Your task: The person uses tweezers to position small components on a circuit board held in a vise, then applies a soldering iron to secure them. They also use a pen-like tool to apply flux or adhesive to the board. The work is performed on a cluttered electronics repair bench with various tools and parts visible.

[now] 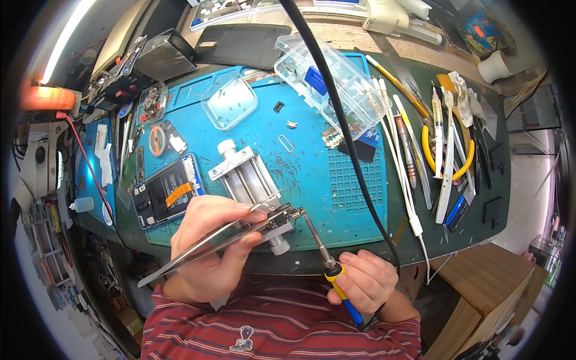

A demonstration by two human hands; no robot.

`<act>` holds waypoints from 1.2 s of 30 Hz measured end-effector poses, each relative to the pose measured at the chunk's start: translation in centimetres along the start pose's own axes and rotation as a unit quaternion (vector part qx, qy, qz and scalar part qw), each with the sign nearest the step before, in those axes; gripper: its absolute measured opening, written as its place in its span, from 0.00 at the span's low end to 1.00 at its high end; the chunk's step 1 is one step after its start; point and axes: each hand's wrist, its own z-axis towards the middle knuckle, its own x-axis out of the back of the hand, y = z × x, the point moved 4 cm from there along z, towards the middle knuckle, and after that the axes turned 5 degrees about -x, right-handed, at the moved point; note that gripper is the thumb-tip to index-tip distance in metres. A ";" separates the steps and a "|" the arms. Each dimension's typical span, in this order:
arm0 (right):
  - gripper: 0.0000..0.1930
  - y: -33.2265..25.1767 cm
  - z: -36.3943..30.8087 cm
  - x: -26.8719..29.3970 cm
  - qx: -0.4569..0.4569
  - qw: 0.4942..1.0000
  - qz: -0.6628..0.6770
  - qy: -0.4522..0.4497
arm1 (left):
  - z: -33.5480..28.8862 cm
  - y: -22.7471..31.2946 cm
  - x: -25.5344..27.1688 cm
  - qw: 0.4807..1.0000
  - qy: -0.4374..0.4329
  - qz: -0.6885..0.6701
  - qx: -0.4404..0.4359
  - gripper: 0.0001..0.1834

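Note:
My left hand (213, 246) is closed on a pair of metal tweezers (186, 255), whose tips reach a small dark circuit board (279, 219). Whether the tips grip the board or only touch it I cannot tell. Beneath and behind the board stands a silver clamp holder (252, 180) with knurled knobs. In my right hand (363, 279) is a soldering iron (333, 279) with a yellow and blue handle. Its tip meets the right end of the board, or comes very close to it. An opened phone (168, 192) with an orange flex cable lies left of the clamp.
A blue work mat (306, 162) covers the bench. The iron's black cable (345, 120) crosses the view. Behind are a clear parts box (333, 84) and a clear dish (229, 101). Yellow-handled pliers (427, 147), a syringe (438, 129) and several tools lie right.

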 end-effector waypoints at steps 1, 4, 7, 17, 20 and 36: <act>0.16 0.0 0.0 0.0 0.000 1.000 0.001 0.000 | 0.2 0.2 0.1 1.000 -0.014 0.002 0.005 0.16; 0.16 0.0 0.1 0.0 0.002 1.000 0.002 0.002 | 0.6 0.2 0.2 0.999 -0.036 -0.010 0.012 0.16; 0.16 0.0 0.0 0.0 -0.002 1.000 0.004 0.002 | 0.6 0.1 0.2 0.999 -0.042 -0.018 0.012 0.17; 0.16 0.0 0.0 0.0 -0.005 1.000 -0.002 0.003 | 0.6 -0.2 0.2 0.997 -0.048 -0.058 0.021 0.18; 0.16 0.0 0.0 0.0 -0.004 1.000 -0.001 0.000 | 0.6 -0.2 0.2 0.996 -0.052 -0.061 0.026 0.18; 0.16 0.0 0.0 0.1 -0.009 1.000 0.001 0.000 | 2.0 -0.1 0.4 0.986 -0.106 -0.100 0.085 0.17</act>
